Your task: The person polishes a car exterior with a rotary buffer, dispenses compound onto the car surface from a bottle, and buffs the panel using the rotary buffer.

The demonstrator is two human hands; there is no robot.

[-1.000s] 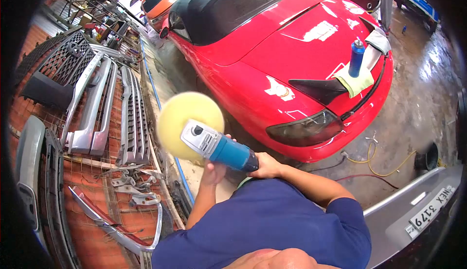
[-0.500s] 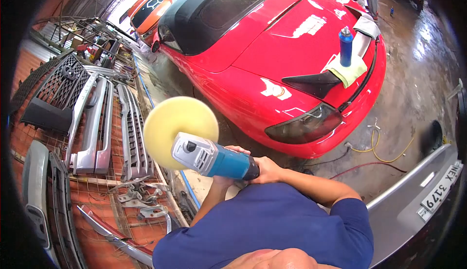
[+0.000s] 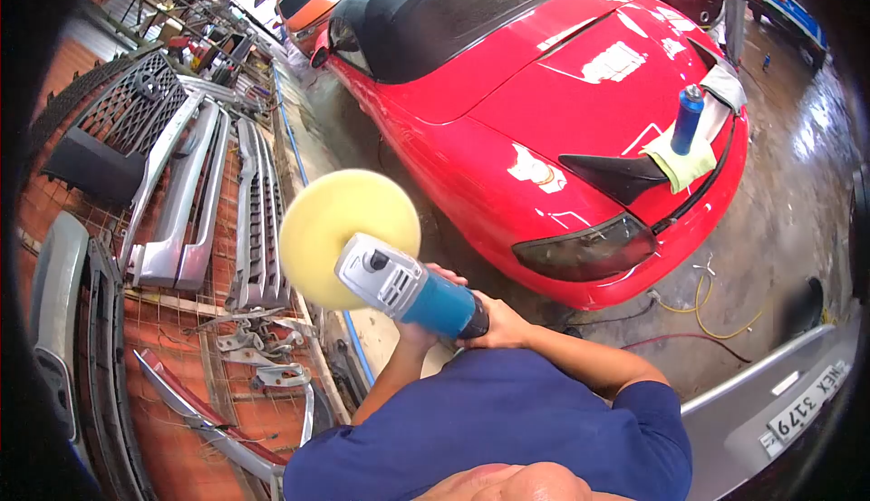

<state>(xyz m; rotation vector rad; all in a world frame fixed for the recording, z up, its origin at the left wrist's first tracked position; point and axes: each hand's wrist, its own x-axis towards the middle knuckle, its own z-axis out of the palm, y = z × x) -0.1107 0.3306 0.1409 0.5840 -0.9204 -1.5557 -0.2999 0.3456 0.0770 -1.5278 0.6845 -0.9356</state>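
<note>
A teal and grey polisher (image 3: 433, 305) with a round yellow foam pad (image 3: 313, 229) is held in front of my chest. The pad points up and to the left, apart from the car. My left hand (image 3: 418, 332) is wrapped around the polisher's body from below, its fingertips showing on the far side. At the dark rear end of the tool, my right hand (image 3: 500, 322) is closed around it. Part of both hands is hidden by the tool. Ahead stands a red car (image 3: 471, 139) with a dark soft top (image 3: 399, 34).
On the car, a blue bottle (image 3: 688, 120) stands on a yellow-green cloth (image 3: 675, 164), near a grey cloth (image 3: 724, 87). Car grilles (image 3: 260, 220) and bumper parts (image 3: 186, 202) line the left. A yellow cord (image 3: 702, 302) and red hose (image 3: 698, 336) cross the floor near a silver panel (image 3: 725, 419).
The view has shifted, so the car sits farther right and slightly lower. Both hands keep their hold on the polisher, which appears a little farther right and lower.
</note>
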